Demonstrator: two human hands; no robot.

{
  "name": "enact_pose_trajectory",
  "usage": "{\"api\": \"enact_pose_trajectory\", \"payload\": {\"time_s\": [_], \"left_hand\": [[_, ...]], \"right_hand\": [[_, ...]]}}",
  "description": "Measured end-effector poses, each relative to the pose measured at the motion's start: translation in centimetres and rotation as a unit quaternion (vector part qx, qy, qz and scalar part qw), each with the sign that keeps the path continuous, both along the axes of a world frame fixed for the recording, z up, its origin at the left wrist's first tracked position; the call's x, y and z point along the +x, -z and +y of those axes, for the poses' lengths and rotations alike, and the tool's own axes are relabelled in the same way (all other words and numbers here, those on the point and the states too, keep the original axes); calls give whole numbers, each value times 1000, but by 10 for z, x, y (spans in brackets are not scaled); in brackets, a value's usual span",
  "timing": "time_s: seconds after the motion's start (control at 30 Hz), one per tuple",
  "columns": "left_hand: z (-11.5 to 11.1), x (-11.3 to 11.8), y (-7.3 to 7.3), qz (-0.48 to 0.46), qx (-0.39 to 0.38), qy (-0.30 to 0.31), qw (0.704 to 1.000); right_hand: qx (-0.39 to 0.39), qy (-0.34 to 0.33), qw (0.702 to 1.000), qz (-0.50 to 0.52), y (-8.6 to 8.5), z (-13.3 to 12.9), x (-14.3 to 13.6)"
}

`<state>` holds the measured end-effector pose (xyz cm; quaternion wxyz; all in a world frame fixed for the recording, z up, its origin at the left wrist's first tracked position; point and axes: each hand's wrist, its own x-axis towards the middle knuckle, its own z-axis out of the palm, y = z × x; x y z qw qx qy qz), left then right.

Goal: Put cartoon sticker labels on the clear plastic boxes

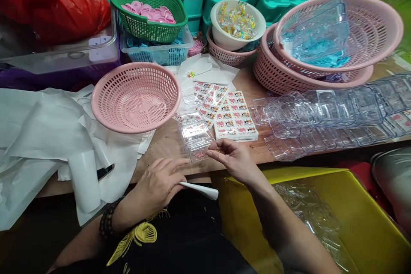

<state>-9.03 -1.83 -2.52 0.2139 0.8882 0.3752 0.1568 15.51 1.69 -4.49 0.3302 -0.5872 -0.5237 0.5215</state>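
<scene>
My left hand (162,180) pinches a curled strip of white paper (201,190), its index finger stretched toward a clear plastic case (193,132) at the table's front edge. My right hand (233,158) is closed, thumb and fingers together at the near right corner of that case. A small sticker with pink lettering (199,155) shows at the case's near end; its right part runs under my right fingers, with a bit of orange between them. Just behind lie stacked sheets of printed stickers (236,115), with pink lettering and cartoon animals.
A pink basket (136,126) stands left of the case, beside white backing paper (41,120). Rows of clear cases (324,113) lie to the right. Farther back are a green basket (120,13), a white bowl (221,36) and pink baskets (379,30). A yellow box (369,218) stands below.
</scene>
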Motion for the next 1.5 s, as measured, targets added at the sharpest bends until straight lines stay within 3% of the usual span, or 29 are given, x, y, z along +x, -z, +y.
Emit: {"api": "enact_pose_trajectory", "payload": {"time_s": [0.7,1.5], "left_hand": [[-2,3,9,14,30,7,999],[-3,2,21,37,27,24,999]], "right_hand": [[-13,-17,1000,-16,-3,-1,-4],[-4,9,999,-47,-3,-6,-8]]}}
